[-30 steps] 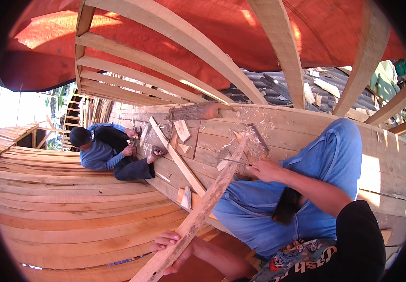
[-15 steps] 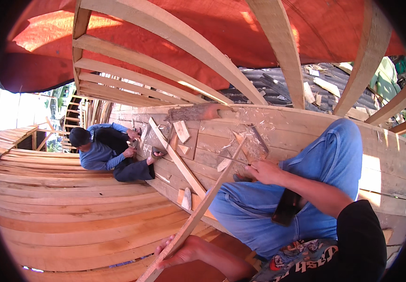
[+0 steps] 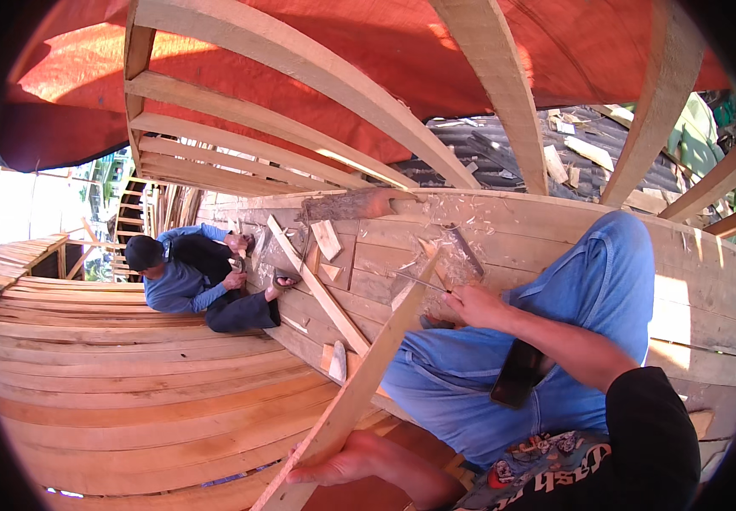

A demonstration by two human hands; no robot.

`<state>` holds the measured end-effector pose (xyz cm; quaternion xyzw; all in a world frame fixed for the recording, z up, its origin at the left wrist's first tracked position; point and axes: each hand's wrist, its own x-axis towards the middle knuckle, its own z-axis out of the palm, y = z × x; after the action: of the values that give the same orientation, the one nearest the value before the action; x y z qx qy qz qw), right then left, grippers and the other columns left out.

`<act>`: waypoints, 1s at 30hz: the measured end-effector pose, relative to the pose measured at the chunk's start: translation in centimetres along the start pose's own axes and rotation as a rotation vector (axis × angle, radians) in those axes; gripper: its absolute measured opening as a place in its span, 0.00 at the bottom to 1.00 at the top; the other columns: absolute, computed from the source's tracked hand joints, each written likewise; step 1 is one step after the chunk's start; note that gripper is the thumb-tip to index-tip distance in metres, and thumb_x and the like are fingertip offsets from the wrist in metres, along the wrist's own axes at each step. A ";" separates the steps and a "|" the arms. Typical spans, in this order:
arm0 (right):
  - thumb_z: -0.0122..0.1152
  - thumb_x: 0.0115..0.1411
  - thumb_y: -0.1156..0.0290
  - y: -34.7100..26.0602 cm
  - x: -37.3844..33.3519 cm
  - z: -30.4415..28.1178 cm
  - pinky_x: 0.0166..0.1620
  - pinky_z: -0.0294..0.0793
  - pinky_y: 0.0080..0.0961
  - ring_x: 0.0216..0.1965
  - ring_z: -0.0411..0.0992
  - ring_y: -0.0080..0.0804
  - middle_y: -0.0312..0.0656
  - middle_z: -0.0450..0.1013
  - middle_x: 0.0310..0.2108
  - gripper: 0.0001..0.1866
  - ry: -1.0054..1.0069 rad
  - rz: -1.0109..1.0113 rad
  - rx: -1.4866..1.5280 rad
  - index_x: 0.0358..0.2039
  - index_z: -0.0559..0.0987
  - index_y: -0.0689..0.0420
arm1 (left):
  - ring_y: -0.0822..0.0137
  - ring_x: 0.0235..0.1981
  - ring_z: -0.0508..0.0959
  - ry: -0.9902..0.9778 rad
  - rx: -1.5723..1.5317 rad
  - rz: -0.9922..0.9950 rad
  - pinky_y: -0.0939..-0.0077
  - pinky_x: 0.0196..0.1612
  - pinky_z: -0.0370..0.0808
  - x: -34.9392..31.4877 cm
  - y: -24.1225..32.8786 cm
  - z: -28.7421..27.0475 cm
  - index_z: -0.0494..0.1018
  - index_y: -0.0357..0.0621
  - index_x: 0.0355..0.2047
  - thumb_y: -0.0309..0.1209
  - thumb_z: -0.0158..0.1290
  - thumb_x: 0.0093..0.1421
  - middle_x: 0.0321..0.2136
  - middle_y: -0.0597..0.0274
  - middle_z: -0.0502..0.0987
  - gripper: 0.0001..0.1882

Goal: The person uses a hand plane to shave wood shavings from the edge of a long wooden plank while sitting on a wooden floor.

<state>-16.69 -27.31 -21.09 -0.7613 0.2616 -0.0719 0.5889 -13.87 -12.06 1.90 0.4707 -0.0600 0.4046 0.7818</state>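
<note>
A long wooden strip slants up across my left knee, its broad face turned toward me. Low in the picture, my left hand is wrapped round its lower part. My right hand grips a knife by the handle, and the thin blade crosses the strip close to its upper end. Whether the edge touches the wood I cannot tell. Beyond that end, a dark elongated piece lies among curled shavings on the planks. A dark phone-like object rests on my lap.
At the left, a co-worker in blue sits with both hands near small wood pieces. Another long strip and offcuts lie on the plank floor. Curved timber ribs rise ahead, before an orange-red tarp.
The strip has been rolled in my left hand, so its wide face shows instead of its narrow edge. The knife stays near the strip's upper end. My view has shifted slightly.
</note>
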 end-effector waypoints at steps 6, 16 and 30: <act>0.43 0.64 0.51 -0.9 -0.7 0.2 0.36 0.71 0.44 0.31 0.73 0.54 0.57 0.73 0.25 0.25 -0.020 -0.036 0.030 0.28 0.76 0.61 | 0.56 0.57 0.66 -0.030 0.049 0.075 0.60 0.59 0.66 0.1 -0.5 -0.6 0.54 0.40 0.61 0.51 0.56 0.55 0.59 0.53 0.60 0.42; 0.42 0.65 0.52 -1.0 -0.9 -0.1 0.37 0.70 0.42 0.30 0.73 0.50 0.54 0.73 0.24 0.25 -0.090 0.002 0.108 0.27 0.77 0.61 | 0.56 0.55 0.67 -0.019 0.044 0.074 0.59 0.57 0.68 0.3 -0.7 -1.5 0.54 0.38 0.60 0.52 0.59 0.52 0.58 0.52 0.60 0.44; 0.43 0.65 0.52 -1.7 -1.6 -0.2 0.37 0.70 0.45 0.30 0.74 0.51 0.55 0.73 0.24 0.25 -0.037 -0.053 0.051 0.27 0.79 0.61 | 0.56 0.54 0.67 -0.023 0.007 0.107 0.59 0.56 0.70 0.2 -0.9 -1.7 0.55 0.39 0.60 0.50 0.60 0.52 0.57 0.54 0.61 0.43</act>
<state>-17.61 -26.40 -19.17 -0.7540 0.2283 -0.0800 0.6106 -13.60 -10.77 0.46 0.4741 -0.0927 0.4404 0.7568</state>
